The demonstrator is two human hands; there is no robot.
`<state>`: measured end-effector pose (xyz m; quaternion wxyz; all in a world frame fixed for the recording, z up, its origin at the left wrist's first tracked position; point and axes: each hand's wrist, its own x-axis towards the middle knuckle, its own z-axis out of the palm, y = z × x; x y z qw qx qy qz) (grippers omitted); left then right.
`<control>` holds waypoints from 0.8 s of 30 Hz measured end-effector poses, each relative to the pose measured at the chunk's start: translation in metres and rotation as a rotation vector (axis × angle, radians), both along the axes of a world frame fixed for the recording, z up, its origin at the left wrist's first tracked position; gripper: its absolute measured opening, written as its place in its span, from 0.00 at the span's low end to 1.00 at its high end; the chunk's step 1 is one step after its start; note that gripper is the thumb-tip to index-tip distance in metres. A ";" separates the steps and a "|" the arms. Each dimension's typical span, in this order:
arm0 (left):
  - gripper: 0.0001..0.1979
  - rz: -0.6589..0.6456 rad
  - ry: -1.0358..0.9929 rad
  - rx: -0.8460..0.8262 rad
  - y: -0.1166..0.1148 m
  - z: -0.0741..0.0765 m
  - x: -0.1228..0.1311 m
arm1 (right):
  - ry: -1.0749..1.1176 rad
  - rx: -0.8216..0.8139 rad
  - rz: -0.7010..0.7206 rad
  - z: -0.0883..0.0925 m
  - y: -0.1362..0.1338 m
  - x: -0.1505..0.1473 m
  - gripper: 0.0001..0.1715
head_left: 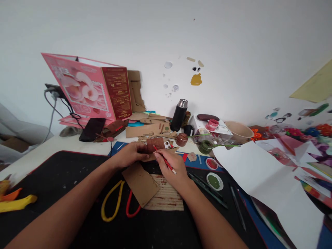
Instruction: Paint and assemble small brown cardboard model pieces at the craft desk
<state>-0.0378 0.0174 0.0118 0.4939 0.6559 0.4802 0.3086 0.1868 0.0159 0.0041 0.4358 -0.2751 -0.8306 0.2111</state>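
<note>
My left hand [132,154] is closed on the end of a reddish-brown piece [155,143], which looks like painted cardboard. In my right hand [172,167] a red pencil [169,165] is gripped, its tip close to the brown piece's lower edge. Below the hands lies a plain cardboard rectangle [141,185], overlapping a corrugated cardboard sheet [167,197] with brown paint streaks. A yellow loop handle [103,207] and a red loop handle [128,207], apparently of scissors, stick out beside the cardboard; their other ends are hidden.
Paint lids, red [212,163] and green [214,181], lie right of my hand near dark pens [207,190]. Behind stand a brown paint jar [181,139], a green paint jar [205,147] and a black thermos [178,116]. White paper [249,166] covers the right; a phone [92,129] lies left.
</note>
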 end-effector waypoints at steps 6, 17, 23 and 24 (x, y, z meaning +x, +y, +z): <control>0.17 0.004 -0.017 0.001 0.000 -0.001 0.000 | -0.002 0.016 -0.007 -0.002 0.000 -0.001 0.12; 0.20 0.085 0.013 -0.012 0.001 0.003 -0.006 | 0.078 -0.021 -0.087 0.002 0.001 0.001 0.14; 0.21 0.116 0.022 0.016 0.002 0.004 -0.010 | 0.134 -0.115 -0.153 0.005 0.004 0.004 0.19; 0.20 0.116 0.031 0.016 0.001 0.005 -0.010 | 0.137 -0.120 -0.157 0.005 0.004 0.005 0.19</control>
